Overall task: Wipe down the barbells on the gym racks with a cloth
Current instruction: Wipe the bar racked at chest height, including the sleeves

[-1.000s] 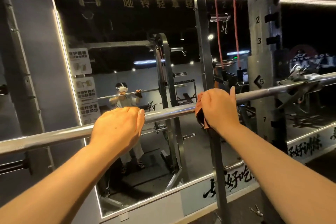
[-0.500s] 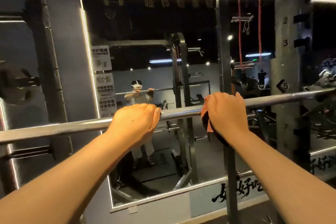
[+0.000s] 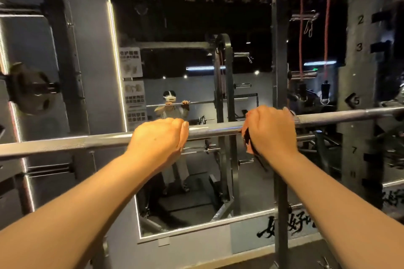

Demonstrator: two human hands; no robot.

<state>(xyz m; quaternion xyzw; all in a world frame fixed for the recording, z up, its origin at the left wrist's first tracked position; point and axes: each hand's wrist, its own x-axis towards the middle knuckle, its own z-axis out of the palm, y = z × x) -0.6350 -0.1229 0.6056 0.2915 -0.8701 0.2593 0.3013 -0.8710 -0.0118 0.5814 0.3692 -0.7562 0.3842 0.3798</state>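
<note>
Backdrop: mirror [image 3: 175, 28] behind the barbell [image 3: 214, 132].
Left hand [image 3: 159, 140]: fingers curled over barbell.
Right hand [image 3: 271, 131]: clamps cloth [image 3: 248, 144] around barbell, in front of rack upright [image 3: 278, 72].
Room: bare barbell outward of both hands.

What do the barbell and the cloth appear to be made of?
The barbell: metal, probably steel, silvery satin finish; it glints and shows knurled texture. The cloth: soft fabric, seemingly orange and dark; it bunches and hangs limp beneath the right hand.
</note>
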